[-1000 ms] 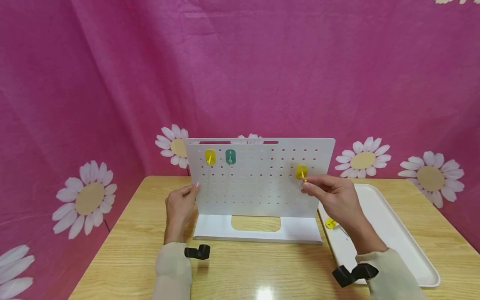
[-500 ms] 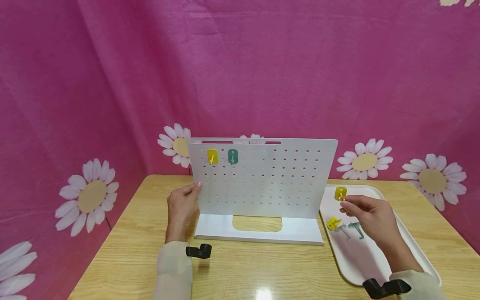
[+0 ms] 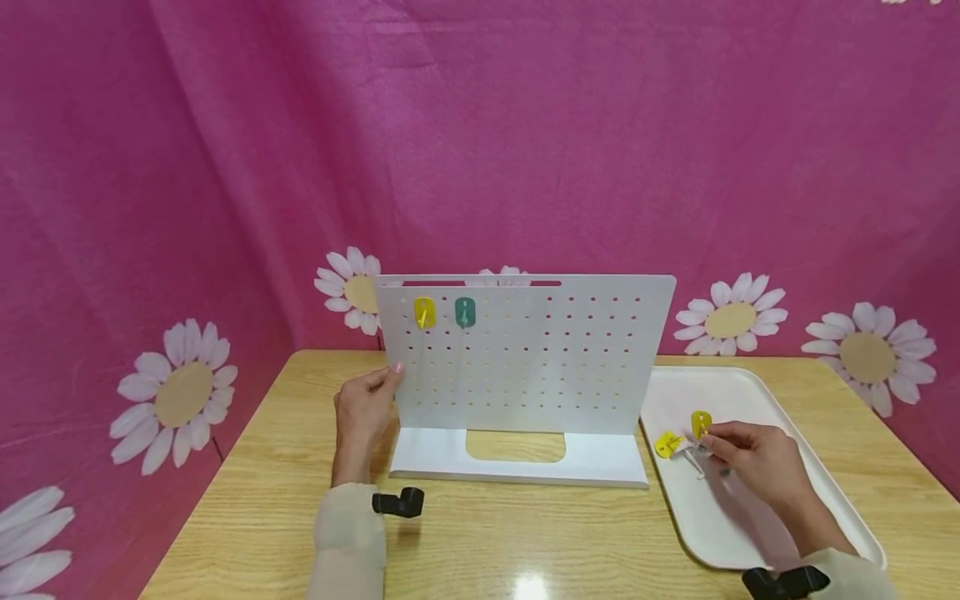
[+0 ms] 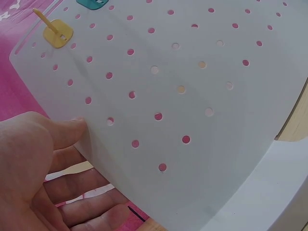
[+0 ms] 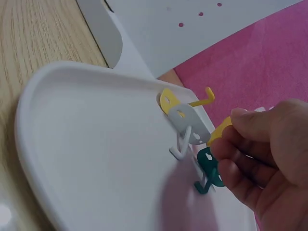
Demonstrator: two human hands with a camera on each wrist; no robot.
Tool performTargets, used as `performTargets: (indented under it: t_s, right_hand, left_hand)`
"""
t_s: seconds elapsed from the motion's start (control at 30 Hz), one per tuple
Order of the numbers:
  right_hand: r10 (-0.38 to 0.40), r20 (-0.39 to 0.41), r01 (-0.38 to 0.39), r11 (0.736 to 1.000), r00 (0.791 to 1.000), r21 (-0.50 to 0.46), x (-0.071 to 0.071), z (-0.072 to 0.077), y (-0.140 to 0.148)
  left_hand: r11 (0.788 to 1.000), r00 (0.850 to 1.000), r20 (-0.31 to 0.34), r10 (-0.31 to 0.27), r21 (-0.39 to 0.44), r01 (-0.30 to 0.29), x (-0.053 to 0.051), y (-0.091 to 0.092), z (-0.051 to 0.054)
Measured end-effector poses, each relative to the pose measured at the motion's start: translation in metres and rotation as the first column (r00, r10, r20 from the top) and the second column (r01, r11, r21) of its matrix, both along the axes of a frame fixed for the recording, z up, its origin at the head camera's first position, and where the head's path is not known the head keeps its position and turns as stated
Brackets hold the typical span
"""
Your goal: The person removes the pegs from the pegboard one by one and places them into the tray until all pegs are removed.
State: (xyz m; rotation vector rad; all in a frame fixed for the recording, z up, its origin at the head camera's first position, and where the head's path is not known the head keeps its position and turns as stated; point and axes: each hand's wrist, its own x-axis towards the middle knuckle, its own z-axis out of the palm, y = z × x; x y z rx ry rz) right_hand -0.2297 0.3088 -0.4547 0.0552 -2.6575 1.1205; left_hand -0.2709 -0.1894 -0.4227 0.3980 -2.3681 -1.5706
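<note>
Head view: got a white pegboard [image 3: 517, 375] standing on the wooden tabletop [image 3: 480, 533], carrying an upper yellow hook [image 3: 424, 312] around 10 o'clock and an upper green hook [image 3: 465, 312] just beside it, toward 3. Holding the 9 o'clock edge with the left hand [image 3: 362, 410]. Out at 4 o'clock from the board, pinching a held yellow hook [image 3: 701, 420] in the right hand [image 3: 761, 460], over the white tray [image 3: 705, 533]. Can spot a loose yellow hook [image 3: 666, 445] in there, at 8 o'clock from the pinched one.

Left wrist view: clamped on the pegboard's edge in the left grip, thumb on the front face, other fingers going behind, partly hidden.

Right wrist view: clamped on the held yellow hook in the right grip, mostly covered by fingers. Can see a white hook [image 5: 187, 124] overlapping the loose yellow hook, then a loose green hook [image 5: 208, 162] toward 5 o'clock, partly hidden. Can't tell about contact between these and the pinched one.
</note>
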Motion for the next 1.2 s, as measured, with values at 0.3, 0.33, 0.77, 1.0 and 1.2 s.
performTargets:
  t_s: [0.3,0.33,0.77,1.0,1.2]
  right_hand:
    - [0.054,-0.076,-0.053,0.998,0.996,0.016,0.001,0.025,-0.005]
    - [0.065,-0.088,-0.064,0.998,0.994,0.008,0.001,0.028,-0.008]
    - [0.187,-0.023,-0.188,0.976,0.982,-0.113,-0.014,0.071,-0.076]
    - [0.317,-0.071,-0.325,0.928,0.946,-0.184,-0.028,0.092,-0.119]
    - [0.421,-0.123,-0.438,0.869,0.899,-0.23,-0.041,0.106,-0.156]
  left_hand:
    - [1.0,1.0,0.008,-0.009,-0.001,0.009,-0.001,-0.002,0.0]
    - [1.0,1.0,0.007,-0.009,-0.004,0.009,-0.001,-0.002,0.001]
    - [1.0,1.0,-0.004,-0.01,-0.015,0.01,0.0,0.0,0.001]
    - [1.0,1.0,-0.011,-0.007,-0.013,0.006,-0.001,-0.001,0.0]
    - [1.0,0.999,0.027,-0.022,0.012,0.022,0.001,0.0,0.001]
